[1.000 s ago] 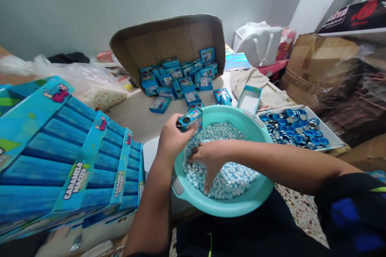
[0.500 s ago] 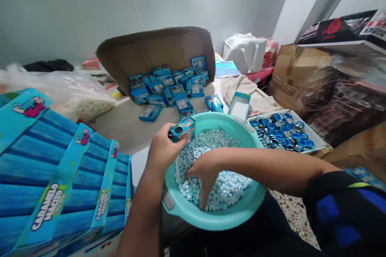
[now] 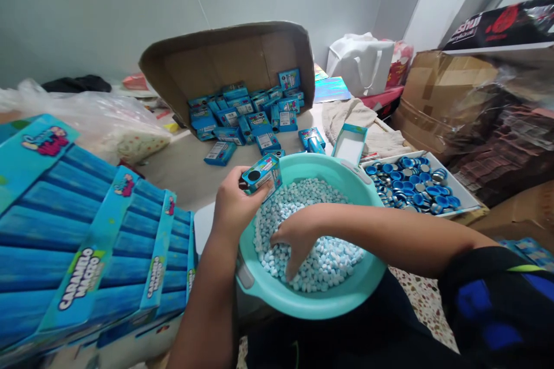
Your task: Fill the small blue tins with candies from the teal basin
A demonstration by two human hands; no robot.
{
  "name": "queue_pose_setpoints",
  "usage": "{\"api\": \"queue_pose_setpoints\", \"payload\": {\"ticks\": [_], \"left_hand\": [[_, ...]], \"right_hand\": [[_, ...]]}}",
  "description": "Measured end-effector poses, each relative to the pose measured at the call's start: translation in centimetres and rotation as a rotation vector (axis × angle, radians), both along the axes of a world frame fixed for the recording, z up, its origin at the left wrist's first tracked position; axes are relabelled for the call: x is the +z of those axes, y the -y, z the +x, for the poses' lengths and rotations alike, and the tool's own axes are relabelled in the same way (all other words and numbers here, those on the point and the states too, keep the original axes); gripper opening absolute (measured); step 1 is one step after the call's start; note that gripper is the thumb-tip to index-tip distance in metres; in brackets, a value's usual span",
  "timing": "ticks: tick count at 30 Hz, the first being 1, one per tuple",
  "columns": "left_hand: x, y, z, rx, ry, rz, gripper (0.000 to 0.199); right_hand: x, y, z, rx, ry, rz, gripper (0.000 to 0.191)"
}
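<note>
Right hand [image 3: 298,236] slightly less spread among pellets [image 3: 331,265], left hand [image 3: 234,204] holding blue box [image 3: 265,173]

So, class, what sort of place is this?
Probably a small sweet-packing workroom: a basin of pale blue candies, a tipped carton of small boxes, and a tray of blue-lined caps.

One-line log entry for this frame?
left hand: holds small blue box | right hand: in candies | basin: beneath right hand
</note>
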State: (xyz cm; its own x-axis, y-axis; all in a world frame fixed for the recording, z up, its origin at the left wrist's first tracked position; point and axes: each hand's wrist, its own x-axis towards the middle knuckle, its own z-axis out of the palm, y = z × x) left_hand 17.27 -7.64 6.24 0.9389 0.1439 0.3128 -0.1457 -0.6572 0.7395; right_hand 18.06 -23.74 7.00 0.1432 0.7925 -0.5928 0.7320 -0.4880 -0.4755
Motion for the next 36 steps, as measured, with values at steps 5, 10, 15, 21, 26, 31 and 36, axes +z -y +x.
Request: {"api": "queue_pose_setpoints", "payload": {"ticks": [5, 10, 15, 21, 26, 31, 36], "left_hand": [[0.0, 0.4, -0.5, 0.007, 0.053, -0.005, 0.037], [-0.9, 0.5, -0.5, -0.023, 0.109, -0.061, 0.032], [-0.8, 0.6, -0.7, -0.053, 0.164, -0.05, 0.031], [-0.5, 0.7, -0.7, -0.065, 0.183, -0.042, 0.03], [-0.5, 0.6, -0.6, -0.05, 0.155, -0.039, 0.03], [-0.5, 0.5, -0.3, -0.023, 0.126, -0.011, 0.032], [-0.3, 0.6, -0.2, -0.008, 0.119, 0.01, 0.035]], "right_hand": [[0.5, 1.9, 0.2, -0.132, 0.07, 0.111, 0.06], [-0.3, 2.4, 0.6, -0.266, 0.232, 0.227, 0.027], [-0.9, 2.5, 1.8, -0.356, 0.348, 0.192, 0.032], [-1.5, 2.6, 2.6, -0.467, 0.431, 0.094, 0.04], [-1.7, 1.7, 2.4, -0.515, 0.402, -0.031, 0.054], [-2.5, 1.2, 2.6, -0.553, 0.377, 0.007, 0.061], [-3.0, 0.7, 2.2, -0.568, 0.398, 0.038, 0.062]]}}
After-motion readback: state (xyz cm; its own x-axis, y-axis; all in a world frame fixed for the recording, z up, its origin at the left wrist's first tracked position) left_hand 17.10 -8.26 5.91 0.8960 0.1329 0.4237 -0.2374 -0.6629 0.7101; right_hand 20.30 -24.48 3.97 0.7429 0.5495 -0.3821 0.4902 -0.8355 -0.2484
